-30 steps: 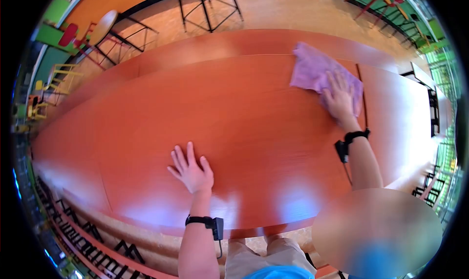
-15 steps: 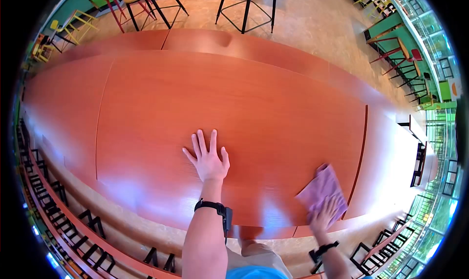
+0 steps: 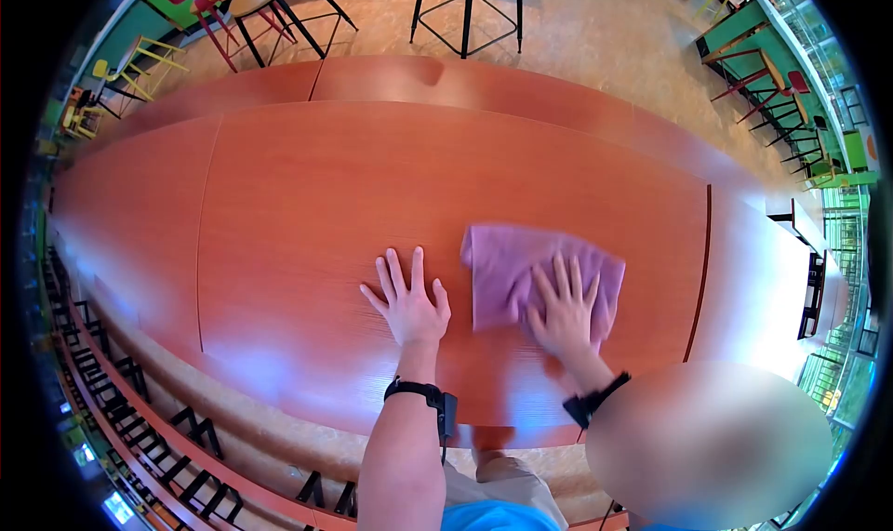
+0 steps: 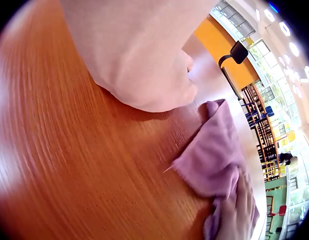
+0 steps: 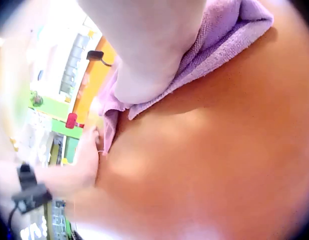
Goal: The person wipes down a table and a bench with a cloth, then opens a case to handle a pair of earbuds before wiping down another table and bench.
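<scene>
A purple cloth (image 3: 502, 275) lies spread on the reddish-brown wooden table (image 3: 372, 168), right of the middle. My right hand (image 3: 566, 312) rests on its right part with straight, spread fingers pressing it to the tabletop. Left of the cloth, my left hand (image 3: 416, 308) lies with its palm down on the bare wood, fingers fanned out. In the left wrist view the cloth (image 4: 217, 150) shows folds beside the right hand (image 4: 237, 210). The right wrist view has the cloth's terry edge (image 5: 214, 65) bunched under the right hand's heel.
A dark seam (image 3: 698, 271) crosses the table at the right. Beyond the far side runs a lower bench (image 3: 521, 89), with high stools (image 3: 465, 15) behind it. At the lower left stands a long row of bench seats (image 3: 177, 457). Each wrist wears a black strap with a camera (image 3: 446, 415).
My right hand swept the cloth from the far right toward the near edge, then left and away from me to the table's middle. The left hand stays flat on the table.
</scene>
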